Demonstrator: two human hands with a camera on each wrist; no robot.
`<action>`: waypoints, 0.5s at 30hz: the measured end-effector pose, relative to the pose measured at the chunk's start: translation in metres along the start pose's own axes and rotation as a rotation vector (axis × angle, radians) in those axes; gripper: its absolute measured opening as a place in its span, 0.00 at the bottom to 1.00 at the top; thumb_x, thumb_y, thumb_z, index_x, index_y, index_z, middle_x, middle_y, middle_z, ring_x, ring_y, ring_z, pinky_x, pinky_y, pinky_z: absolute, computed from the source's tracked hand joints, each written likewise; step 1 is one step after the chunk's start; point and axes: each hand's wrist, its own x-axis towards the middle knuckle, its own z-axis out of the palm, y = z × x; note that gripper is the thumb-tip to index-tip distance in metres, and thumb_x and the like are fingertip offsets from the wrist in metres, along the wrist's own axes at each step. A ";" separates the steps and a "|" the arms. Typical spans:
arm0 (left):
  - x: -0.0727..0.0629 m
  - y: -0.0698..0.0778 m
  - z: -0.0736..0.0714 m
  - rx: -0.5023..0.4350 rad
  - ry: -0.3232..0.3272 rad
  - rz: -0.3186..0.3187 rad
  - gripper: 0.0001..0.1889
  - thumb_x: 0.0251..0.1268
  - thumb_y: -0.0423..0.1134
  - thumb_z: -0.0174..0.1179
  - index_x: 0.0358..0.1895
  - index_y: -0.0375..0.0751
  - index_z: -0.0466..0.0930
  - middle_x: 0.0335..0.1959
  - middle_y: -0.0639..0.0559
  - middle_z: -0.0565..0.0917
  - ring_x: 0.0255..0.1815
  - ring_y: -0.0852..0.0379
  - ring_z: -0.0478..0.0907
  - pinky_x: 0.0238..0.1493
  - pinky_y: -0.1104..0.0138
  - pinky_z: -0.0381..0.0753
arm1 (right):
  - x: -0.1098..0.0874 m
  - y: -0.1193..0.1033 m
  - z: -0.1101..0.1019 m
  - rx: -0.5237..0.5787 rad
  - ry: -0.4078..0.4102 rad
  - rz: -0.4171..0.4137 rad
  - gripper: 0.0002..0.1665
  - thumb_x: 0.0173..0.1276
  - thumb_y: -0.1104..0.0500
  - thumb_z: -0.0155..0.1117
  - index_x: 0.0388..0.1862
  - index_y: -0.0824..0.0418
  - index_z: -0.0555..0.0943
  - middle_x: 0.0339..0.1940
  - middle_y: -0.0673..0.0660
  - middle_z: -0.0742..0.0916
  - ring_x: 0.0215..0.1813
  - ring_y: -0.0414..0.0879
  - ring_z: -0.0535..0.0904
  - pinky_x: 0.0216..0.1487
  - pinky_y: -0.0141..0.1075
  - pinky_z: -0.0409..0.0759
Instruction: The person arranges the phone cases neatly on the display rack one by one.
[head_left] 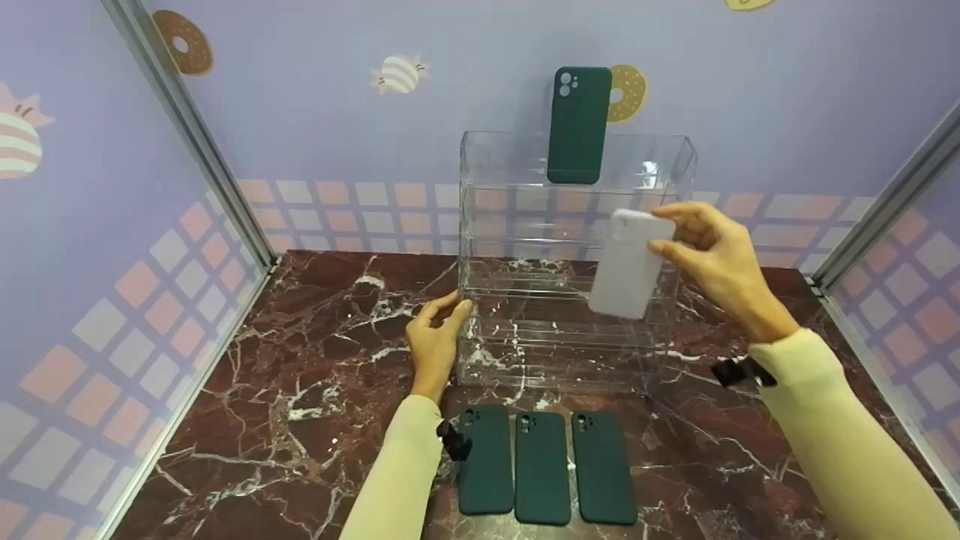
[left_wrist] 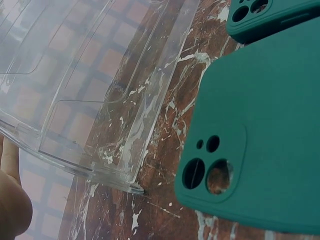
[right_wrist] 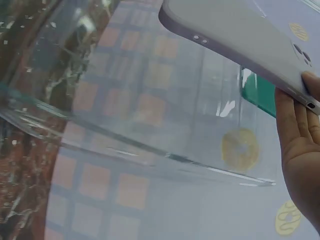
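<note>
My right hand (head_left: 716, 259) pinches a pale lilac-white phone case (head_left: 630, 266) by its upper right edge, holding it in front of a clear tiered display rack (head_left: 577, 379). The right wrist view shows the same phone case (right_wrist: 235, 42) between thumb and fingers (right_wrist: 300, 120). My left hand (head_left: 439, 337) touches the rack's left side with its fingers and thumb; only part of the left hand (left_wrist: 12, 200) appears in the left wrist view. A dark green phone case (head_left: 579, 124) stands upright in the rack's top tier.
Three dark green phone cases, left (head_left: 486, 461), middle (head_left: 541, 469) and right (head_left: 604, 469), lie in a row on the marbled red-brown table (head_left: 322, 420) in front of the rack. Lilac patterned walls (head_left: 315, 97) enclose the back and sides.
</note>
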 end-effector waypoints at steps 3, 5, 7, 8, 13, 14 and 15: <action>0.000 0.001 0.000 0.000 0.006 0.015 0.13 0.65 0.30 0.75 0.51 0.30 0.90 0.43 0.41 0.90 0.39 0.61 0.86 0.40 0.73 0.83 | 0.014 -0.006 0.000 0.055 0.013 -0.028 0.25 0.68 0.76 0.72 0.64 0.70 0.81 0.46 0.57 0.91 0.38 0.45 0.86 0.41 0.31 0.86; 0.001 0.000 0.000 -0.012 0.006 0.020 0.13 0.64 0.29 0.75 0.51 0.30 0.90 0.43 0.40 0.90 0.39 0.61 0.86 0.40 0.73 0.83 | 0.022 -0.010 0.000 0.091 0.019 -0.034 0.25 0.67 0.75 0.72 0.63 0.68 0.82 0.46 0.58 0.91 0.39 0.45 0.86 0.43 0.31 0.86; 0.001 -0.001 0.000 -0.019 0.006 0.015 0.13 0.64 0.29 0.76 0.51 0.30 0.91 0.42 0.41 0.90 0.39 0.61 0.86 0.40 0.73 0.82 | 0.032 -0.014 0.000 0.139 0.025 -0.035 0.25 0.67 0.75 0.73 0.62 0.67 0.83 0.47 0.59 0.91 0.41 0.46 0.87 0.45 0.32 0.86; 0.001 -0.001 0.000 -0.023 0.007 0.012 0.13 0.64 0.29 0.76 0.50 0.30 0.91 0.42 0.40 0.90 0.39 0.60 0.86 0.40 0.72 0.83 | 0.036 -0.016 0.001 0.159 0.028 -0.034 0.24 0.67 0.75 0.73 0.62 0.66 0.84 0.48 0.60 0.91 0.42 0.47 0.87 0.46 0.32 0.86; 0.000 0.000 0.002 -0.030 0.025 -0.005 0.13 0.64 0.28 0.75 0.50 0.29 0.90 0.44 0.39 0.90 0.38 0.62 0.86 0.40 0.73 0.82 | 0.061 -0.025 0.003 0.257 0.036 -0.021 0.24 0.65 0.75 0.75 0.59 0.65 0.85 0.50 0.63 0.90 0.47 0.50 0.89 0.52 0.35 0.86; 0.000 0.000 0.002 -0.030 0.030 -0.006 0.13 0.64 0.28 0.75 0.50 0.28 0.90 0.44 0.38 0.90 0.38 0.62 0.86 0.40 0.73 0.82 | 0.066 -0.026 0.003 0.269 0.040 -0.018 0.24 0.65 0.75 0.75 0.59 0.65 0.85 0.50 0.63 0.90 0.48 0.51 0.89 0.53 0.35 0.86; 0.000 0.001 0.003 -0.028 0.032 -0.007 0.13 0.64 0.27 0.75 0.50 0.27 0.90 0.44 0.38 0.89 0.38 0.63 0.86 0.40 0.74 0.82 | 0.070 -0.027 0.002 0.277 0.044 -0.011 0.24 0.65 0.75 0.75 0.59 0.64 0.85 0.49 0.63 0.90 0.48 0.51 0.89 0.53 0.35 0.86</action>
